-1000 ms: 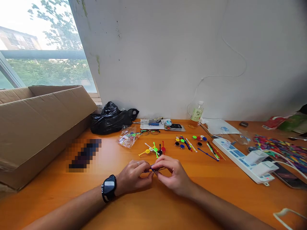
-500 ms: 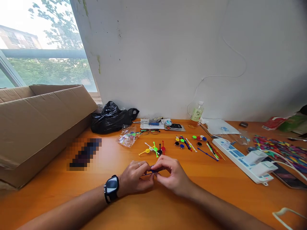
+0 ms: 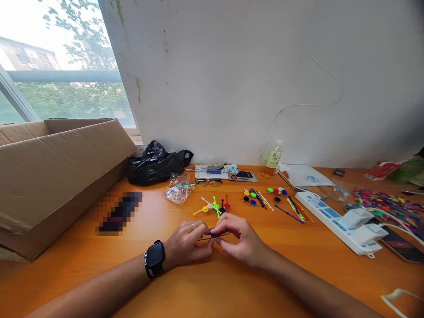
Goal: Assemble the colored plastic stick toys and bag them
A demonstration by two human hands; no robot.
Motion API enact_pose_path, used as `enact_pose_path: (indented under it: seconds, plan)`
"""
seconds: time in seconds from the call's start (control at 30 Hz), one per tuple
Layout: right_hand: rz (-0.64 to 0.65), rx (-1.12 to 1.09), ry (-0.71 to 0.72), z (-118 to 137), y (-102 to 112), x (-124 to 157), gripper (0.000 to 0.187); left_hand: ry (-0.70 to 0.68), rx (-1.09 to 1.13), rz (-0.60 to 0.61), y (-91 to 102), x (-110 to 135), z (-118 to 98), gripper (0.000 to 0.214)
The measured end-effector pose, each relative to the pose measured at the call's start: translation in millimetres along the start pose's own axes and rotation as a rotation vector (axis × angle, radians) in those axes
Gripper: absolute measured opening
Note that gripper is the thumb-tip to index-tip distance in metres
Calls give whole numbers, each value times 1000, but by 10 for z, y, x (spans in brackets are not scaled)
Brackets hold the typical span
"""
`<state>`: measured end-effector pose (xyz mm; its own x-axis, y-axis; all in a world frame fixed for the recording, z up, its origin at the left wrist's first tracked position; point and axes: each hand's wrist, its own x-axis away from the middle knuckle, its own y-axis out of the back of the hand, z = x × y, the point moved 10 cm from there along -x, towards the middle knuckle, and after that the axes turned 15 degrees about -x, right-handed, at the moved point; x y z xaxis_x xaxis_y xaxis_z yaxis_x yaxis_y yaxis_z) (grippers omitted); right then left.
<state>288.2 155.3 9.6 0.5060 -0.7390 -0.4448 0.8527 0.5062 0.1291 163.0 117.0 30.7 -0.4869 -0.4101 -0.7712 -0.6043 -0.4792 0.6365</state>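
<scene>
My left hand (image 3: 187,244), with a ring and a black smartwatch (image 3: 155,258) on its wrist, and my right hand (image 3: 240,238) meet fingertip to fingertip low over the orange table (image 3: 215,287). Both pinch a small blue piece with a thin dark stick (image 3: 213,235) between them. Just beyond my fingers lies a cluster of assembled colourful stick-and-disc pieces (image 3: 214,206). Farther right are loose coloured discs (image 3: 251,196) and loose sticks (image 3: 291,210).
A large open cardboard box (image 3: 56,172) fills the left. A black plastic bag (image 3: 155,163), a clear packet (image 3: 177,190), glasses, a bottle (image 3: 273,157) and papers line the wall. A white power strip (image 3: 341,221), a phone and a heap of colourful pieces (image 3: 387,205) sit right.
Both hands stay pinched on the small blue piece with only slight finger shifts; the view has drifted a little.
</scene>
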Motion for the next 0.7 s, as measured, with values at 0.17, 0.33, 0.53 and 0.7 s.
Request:
enact_pose_path:
  seconds: [0.17, 0.33, 0.53, 0.7]
  plan:
    - [-38, -156, -70, -22, 62, -29, 41, 0, -2, -26, 56, -48, 5, 13]
    - [-2, -190, -145, -121, 76, -52, 18, 9, 1, -34, 49, -50, 4, 15]
    - [9, -191, -224, -204, 153, -63, 25, 40, -7, -24, 9, -43, 23, 6]
    - [21, -181, -197, -168, 155, -84, 28, 58, 23, -22, -3, -31, 44, 4]
